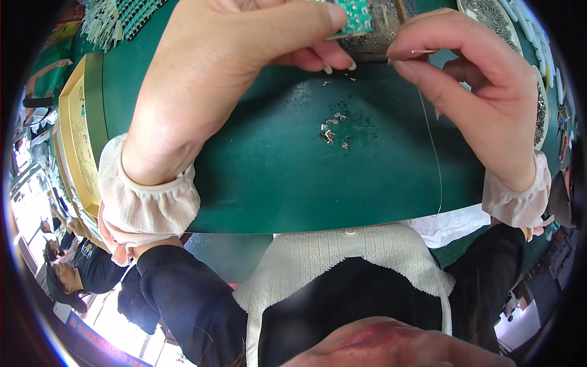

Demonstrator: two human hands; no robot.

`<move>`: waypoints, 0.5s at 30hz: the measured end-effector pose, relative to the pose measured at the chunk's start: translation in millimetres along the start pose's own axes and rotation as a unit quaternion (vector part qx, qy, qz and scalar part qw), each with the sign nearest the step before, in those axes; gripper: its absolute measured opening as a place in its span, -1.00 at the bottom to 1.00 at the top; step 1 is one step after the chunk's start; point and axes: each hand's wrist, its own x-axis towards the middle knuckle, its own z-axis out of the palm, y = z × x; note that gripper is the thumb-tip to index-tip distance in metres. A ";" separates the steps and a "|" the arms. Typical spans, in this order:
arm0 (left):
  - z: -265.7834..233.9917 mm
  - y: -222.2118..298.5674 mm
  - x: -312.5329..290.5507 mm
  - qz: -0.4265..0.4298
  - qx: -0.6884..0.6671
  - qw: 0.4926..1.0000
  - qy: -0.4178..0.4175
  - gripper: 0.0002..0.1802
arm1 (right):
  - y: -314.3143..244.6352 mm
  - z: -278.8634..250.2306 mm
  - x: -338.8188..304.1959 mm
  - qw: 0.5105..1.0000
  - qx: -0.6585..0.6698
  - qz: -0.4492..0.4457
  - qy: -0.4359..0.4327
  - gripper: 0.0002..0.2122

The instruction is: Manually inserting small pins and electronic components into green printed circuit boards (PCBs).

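My left hand (244,43) is closed on a small green circuit board (356,16) with silvery spots, thumb on top and fingertips curled beneath. To its right, my right hand (468,67) pinches a thin silvery wire (430,131) between thumb and forefinger. The wire hangs down in a loose curve towards the table's front edge. Behind the board lies a worn, dark block (380,38), partly covered by my hands. Several tiny bent metal pieces (331,131) lie loose on the green tabletop (293,189) below my hands.
Trays of small metal parts (492,21) stand at the far right, beside white tube-like pieces (537,37). A yellow box (76,122) sits at the left edge. Green boards with white leads (125,18) lie far left. Another person (79,275) is at the lower left.
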 end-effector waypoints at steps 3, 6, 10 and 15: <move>10.1 5.2 -0.6 0.029 0.038 0.999 0.016 -0.49 | 1.0 -1.4 1.6 1.000 -0.008 -0.006 0.000 -0.85; 7.2 7.3 -4.8 0.046 0.019 0.998 0.023 -0.49 | -0.1 -3.5 2.5 1.000 -0.014 -0.018 -0.006 -0.85; 12.0 -2.2 -1.7 0.095 0.061 0.993 0.038 -0.48 | 2.8 -4.4 1.8 0.999 -0.034 -0.029 -0.007 -0.85; 6.0 5.6 -3.5 0.074 0.017 0.997 0.024 -0.49 | 4.9 -4.1 4.4 0.998 -0.044 -0.048 -0.015 -0.85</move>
